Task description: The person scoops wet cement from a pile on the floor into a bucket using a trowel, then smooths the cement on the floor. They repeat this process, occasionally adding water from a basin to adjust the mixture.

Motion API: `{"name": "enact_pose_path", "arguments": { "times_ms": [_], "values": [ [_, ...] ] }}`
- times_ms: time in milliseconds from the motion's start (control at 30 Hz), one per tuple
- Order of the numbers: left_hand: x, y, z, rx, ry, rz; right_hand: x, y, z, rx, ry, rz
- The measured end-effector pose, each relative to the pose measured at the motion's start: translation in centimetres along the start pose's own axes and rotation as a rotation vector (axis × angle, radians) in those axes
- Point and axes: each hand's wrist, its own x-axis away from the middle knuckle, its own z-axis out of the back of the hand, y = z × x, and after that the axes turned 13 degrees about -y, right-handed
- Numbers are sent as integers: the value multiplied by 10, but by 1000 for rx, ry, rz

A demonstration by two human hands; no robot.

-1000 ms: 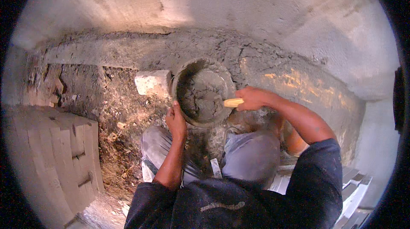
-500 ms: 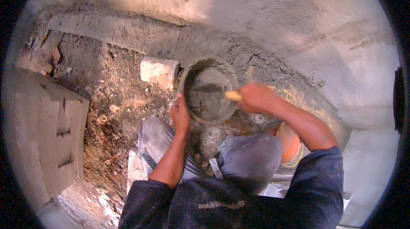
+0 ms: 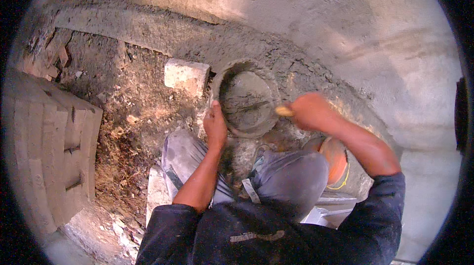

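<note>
A round pan full of grey mortar sits on the ground in front of my knees. My left hand grips the pan's near-left rim. My right hand is closed on a tool with a yellow handle that reaches into the pan from the right; its blade is hidden in the wet mortar. I am crouching, with my grey trousers just below the pan.
A pale brick lies just left of the pan on rough dirt. A stack of bricks stands at the left. A plastered wall curves behind. An orange bucket sits by my right knee.
The view has swung, so the pan and brick sit further right and higher in the picture. My right hand has shifted at the pan's right rim; my left hand keeps its grip.
</note>
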Motion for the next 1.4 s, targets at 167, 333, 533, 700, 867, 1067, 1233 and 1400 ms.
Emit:
{"name": "enact_pose_path", "arguments": {
  "times_ms": [167, 333, 533, 700, 867, 1067, 1233, 1400],
  "values": [
    [6, 1, -23, 80, -34, -126, -43, -7, -74, -153, -53, -16],
    [-3, 1, -2, 79, 1, 12, 19, 0, 5, -514, -63, 7],
    [8, -8, -29, 150, 25, -131, -38, -8, -62, -128, -47, 22],
    [-1, -9, -21, 93, 11, -14, -15, 31, -11, 69, 21, -60],
    [8, -2, -33, 43, 5, -36, -58, 31, -28, -67, 17, -113],
    [6, 3, -20, 181, -18, -6, -55, 9, -65, -502, -54, -39],
    [5, -2, -17, 73, 16, 8, -7, 37, 1, -512, 33, -106],
    [10, 17, -28, 39, 11, -38, -63, -20, -59, -483, -63, -107]
  ]
}}
